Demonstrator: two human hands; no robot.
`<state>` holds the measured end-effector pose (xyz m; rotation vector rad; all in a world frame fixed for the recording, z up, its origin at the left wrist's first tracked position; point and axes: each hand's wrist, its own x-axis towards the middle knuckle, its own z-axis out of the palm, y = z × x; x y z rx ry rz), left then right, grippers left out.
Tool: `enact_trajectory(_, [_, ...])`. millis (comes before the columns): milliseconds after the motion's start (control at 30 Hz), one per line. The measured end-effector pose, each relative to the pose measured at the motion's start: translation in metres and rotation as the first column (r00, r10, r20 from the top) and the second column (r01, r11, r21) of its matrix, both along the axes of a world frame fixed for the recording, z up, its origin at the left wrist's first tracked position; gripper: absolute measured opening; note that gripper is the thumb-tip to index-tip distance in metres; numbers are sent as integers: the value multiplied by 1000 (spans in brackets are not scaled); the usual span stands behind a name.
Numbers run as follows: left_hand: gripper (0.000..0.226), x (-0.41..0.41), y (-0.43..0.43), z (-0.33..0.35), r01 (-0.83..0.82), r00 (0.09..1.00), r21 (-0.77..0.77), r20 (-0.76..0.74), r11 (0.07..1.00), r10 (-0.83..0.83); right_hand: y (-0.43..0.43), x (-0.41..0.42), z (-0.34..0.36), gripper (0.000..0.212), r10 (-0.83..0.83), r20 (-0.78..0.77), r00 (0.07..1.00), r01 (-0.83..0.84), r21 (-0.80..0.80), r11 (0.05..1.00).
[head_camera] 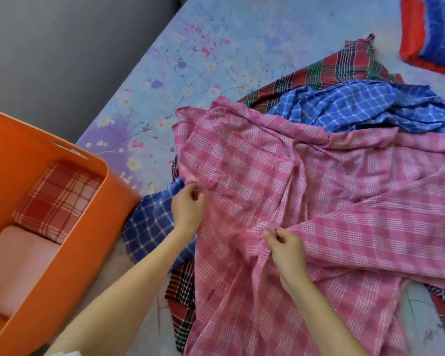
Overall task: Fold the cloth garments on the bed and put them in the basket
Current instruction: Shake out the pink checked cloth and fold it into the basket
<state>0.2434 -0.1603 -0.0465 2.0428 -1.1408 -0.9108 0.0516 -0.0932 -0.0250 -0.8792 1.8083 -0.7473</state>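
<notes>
A large pink checked cloth (280, 176) lies spread and rumpled over the bed, on top of a blue checked cloth (357, 106) and a red-and-green plaid cloth (342, 65). My left hand (188, 206) pinches the pink cloth's left edge. My right hand (287, 249) pinches a fold of the same cloth nearer the front. At the left stands the orange basket (70, 242). Inside it lie a folded red plaid cloth (57, 199) and a folded plain pink cloth (16, 263).
The bed has a pale blue floral sheet (203, 60). A red and blue pillow (432, 34) lies at the far right corner. Grey floor (62, 47) runs along the bed's left side, beyond the basket.
</notes>
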Motion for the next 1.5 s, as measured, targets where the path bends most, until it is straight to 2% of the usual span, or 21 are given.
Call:
enact_trajectory(67, [22, -34, -6, 29, 500, 860, -100, -62, 860, -507, -18, -28, -1, 20, -247, 94, 965, 249, -9, 969])
enact_trajectory(100, [28, -47, -6, 38, 742, 657, -40, -151, 669, -738, -27, -41, -1, 15, -373, 130, 919, 377, -12, 926])
enact_trajectory(133, [32, -53, -8, 40, 885, 459, 37, -226, 463, -859, -35, -53, -1, 10, -476, 147, 867, 483, -17, 875])
enact_trajectory(167, [33, -55, -12, 38, 924, 382, 88, -266, 372, -885, -42, -64, -1, 14, -549, 155, 821, 557, -10, 830])
enact_trajectory(300, [29, -30, -39, 9, 545, 835, 221, -49, 809, -549, -54, -83, -4, 14, -542, 116, 833, 541, 35, 840])
enact_trajectory(400, [36, -13, -39, -27, 354, 931, 424, -70, 834, -359, -55, -85, -10, 9, -478, 135, 868, 477, 41, 878])
enact_trajectory(500, [46, -24, -38, -49, 173, 960, 491, -279, 854, -35, -54, -86, -20, 5, -449, 128, 884, 449, 32, 893])
enact_trajectory(600, [27, -45, -46, -65, 135, 960, 462, -282, 877, 0, -51, -88, -30, 9, -410, 138, 902, 408, 41, 912])
enact_trajectory(700, [27, -64, -59, -62, 121, 990, 295, -100, 948, -95, -54, -94, -34, 15, -401, 131, 907, 397, 60, 916])
enact_trajectory(800, [36, -57, -70, -25, -9, 995, 5, 97, 1000, 8, -59, -98, -30, 38, -397, 144, 906, 394, 52, 918])
enact_trajectory(900, [38, -39, -77, 14, 146, 958, -229, 277, 962, -79, -69, -89, -20, 30, -380, 136, 915, 378, 47, 925])
enact_trajectory(967, [37, -40, -76, 35, 511, 842, -216, 321, 832, -434, -78, -80, -13, 29, -347, 112, 931, 345, 36, 938])
enact_trajectory(1100, [36, -73, -60, 54, 968, 219, 92, 139, 232, -966, -98, -68, -3, 20, -262, 9, 965, 262, -34, 965])
enact_trajectory(1133, [31, -76, -63, 52, 977, 153, 139, 57, 160, -987, -102, -69, -3, 23, -244, -20, 969, 243, -50, 969])
enact_trajectory(1167, [28, -74, -68, 46, 970, 201, 148, -23, 195, -979, -104, -69, -4, 25, -237, -53, 970, 234, -59, 970])
enact_trajectory(1233, [31, -59, -87, 25, 829, 555, 142, -84, 542, -828, -109, -75, -7, 27, -249, -62, 967, 244, -76, 967])
enact_trajectory(1300, [31, -33, -107, -19, 385, 923, 193, -59, 902, -381, -113, -78, -7, 32, -257, -34, 966, 253, -83, 964])
enact_trajectory(1333, [29, -23, -112, -36, 150, 989, 248, -43, 957, -144, -114, -80, -6, 35, -247, -25, 969, 244, -88, 966])
enact_trajectory(1400, [17, -11, -119, -62, -177, 927, 368, -249, 913, 280, -118, -81, -6, 42, -211, -16, 977, 209, -91, 974])
enact_trajectory(1433, [13, -10, -123, -68, -264, 794, 433, -410, 862, 449, -119, -82, -7, 41, -193, -32, 981, 189, -89, 978])
enact_trajectory(1500, [10, -2, -136, -79, -343, 657, 440, -519, 830, 547, -123, -84, -7, 33, -177, -62, 982, 172, -77, 982])
